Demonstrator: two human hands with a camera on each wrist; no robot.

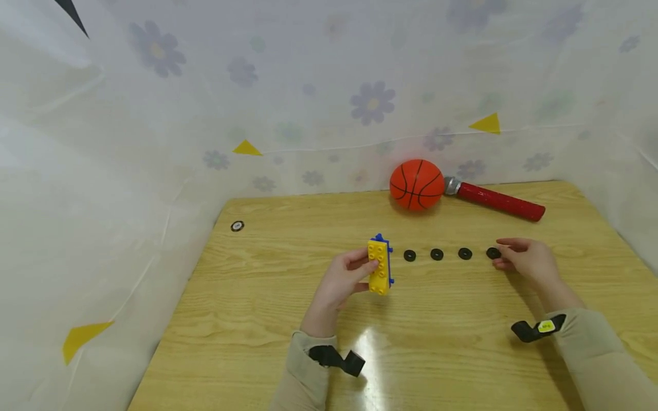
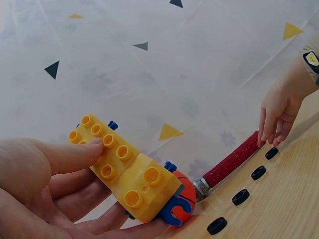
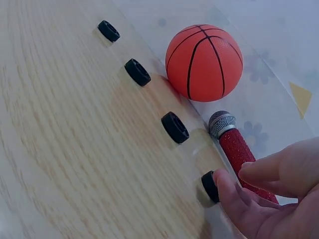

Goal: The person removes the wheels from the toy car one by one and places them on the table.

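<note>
**Brick block in one hand, fingers at the last wheel**

Nearest of all, the left hand point(image 1: 343, 278) held the yellow-and-blue brick block point(image 1: 380, 266) just above the worktop point(image 1: 288, 331), thumb pressed on the studded yellow face and fingers curled behind it. Four black wheels point(image 1: 437, 254) lay in a row to its right, apart from one another. The right hand point(image 1: 524, 260) rested at the far end of that row, its fingertips point(image 3: 227, 186) touching the last wheel point(image 3: 209, 185); I could not tell whether they had pinched it or only touched it. To my eye the step in hand was taking up that wheel; the next move would call for a firm pinch on a small, round piece. Behind the row sat a basketball point(image 1: 417, 184) and a red microphone point(image 1: 496, 200), well apart. A fifth wheel point(image 1: 237, 226) lay alone at the worktop's far left corner. Nothing stood between hands and wheels.
</note>
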